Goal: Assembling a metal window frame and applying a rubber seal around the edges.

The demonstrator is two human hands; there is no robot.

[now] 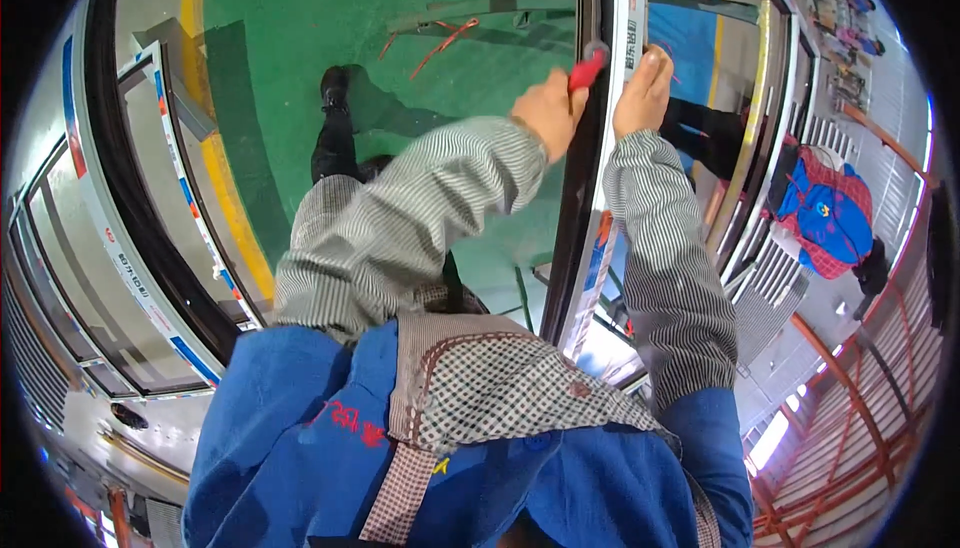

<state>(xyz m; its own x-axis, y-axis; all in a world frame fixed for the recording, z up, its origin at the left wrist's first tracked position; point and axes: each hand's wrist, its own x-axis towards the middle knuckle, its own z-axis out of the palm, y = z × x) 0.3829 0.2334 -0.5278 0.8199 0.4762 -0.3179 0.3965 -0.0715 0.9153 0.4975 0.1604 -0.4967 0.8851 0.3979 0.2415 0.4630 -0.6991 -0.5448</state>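
My left hand (pixel 549 111) is closed round the red handle of a small tool (pixel 588 69) with a round grey end, which looks like a roller. That end lies against the dark inner edge of a long window frame (pixel 577 248) standing in front of me. Right beside it, my right hand (pixel 643 94) is closed on the white, film-covered face of the same frame, its fingers bent at the far edge. The fingertips of both hands are partly hidden. Grey striped sleeves cover both forearms.
More film-taped frames (pixel 165 288) stand at the left. A grey metal bar (pixel 480 10) and red strips (pixel 445 46) show over the green floor (pixel 270 8). At the right, another person (pixel 825 210) in blue and red check is near stacked frames, with orange racks (pixel 840 358) behind.
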